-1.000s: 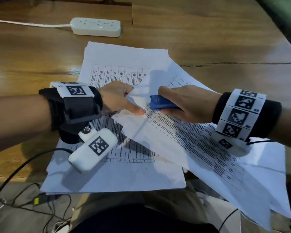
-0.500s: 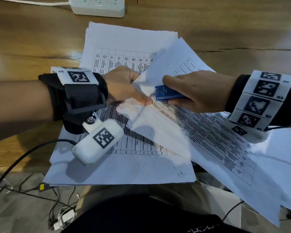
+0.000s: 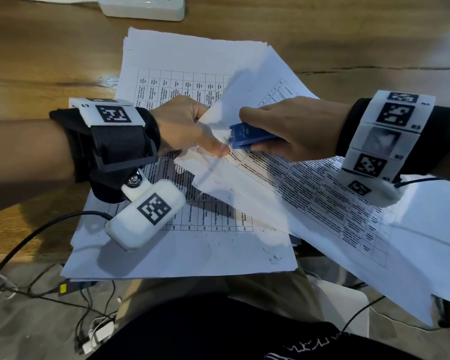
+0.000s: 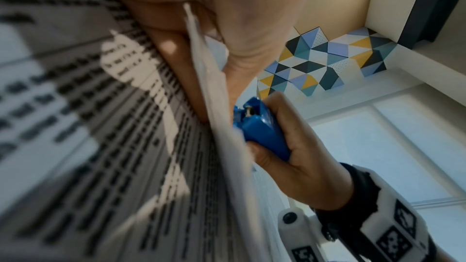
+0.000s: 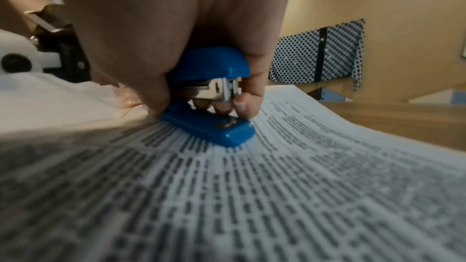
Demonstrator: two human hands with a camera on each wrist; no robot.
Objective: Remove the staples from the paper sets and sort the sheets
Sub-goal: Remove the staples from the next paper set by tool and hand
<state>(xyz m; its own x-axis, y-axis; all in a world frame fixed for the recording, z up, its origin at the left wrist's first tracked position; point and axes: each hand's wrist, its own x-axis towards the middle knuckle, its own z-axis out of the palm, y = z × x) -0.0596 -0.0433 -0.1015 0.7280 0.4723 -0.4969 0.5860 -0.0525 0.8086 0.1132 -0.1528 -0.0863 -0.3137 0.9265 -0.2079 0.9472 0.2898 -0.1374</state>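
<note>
Now, from the head view, the left hand (image 3: 190,128) pinches the upper corner of the paper set (image 3: 291,178), thumb flat on top and the other fingers under the lifted corner, while the right hand (image 3: 294,131) is curled round a small blue stapler (image 3: 250,137) whose end sits right at the thumb tip. Compared with a second ago the stapler has crept a little closer to the thumb and the corner stands slightly higher; otherwise the pose is much the same. That suggests the staple at this corner is being worked at just now and is not yet out, though the staple itself cannot be made out. The set lies aslant over a flat stack of printed sheets (image 3: 182,245) on the wooden bench (image 3: 50,63), its lower end overhanging the near edge. A white power strip (image 3: 143,7) lies at the far side, and cables trail on the floor below.

Next, the left wrist view shows the paper set edge-on (image 4: 214,91), clamped between thumb and fingers, with the stapler (image 4: 262,128) pressed against its far face and the right hand's fingers (image 4: 297,146) wrapped about it. Behind is a wall with a panel of coloured triangles (image 4: 327,63).

Lastly, the right wrist view looks past the fingers (image 5: 247,95) at the stapler (image 5: 209,125), its mouth parted and its base flat on the printed sheet (image 5: 252,196). Beyond lie the bench edge (image 5: 403,123), a tan wall and a dotted cloth (image 5: 317,55).
</note>
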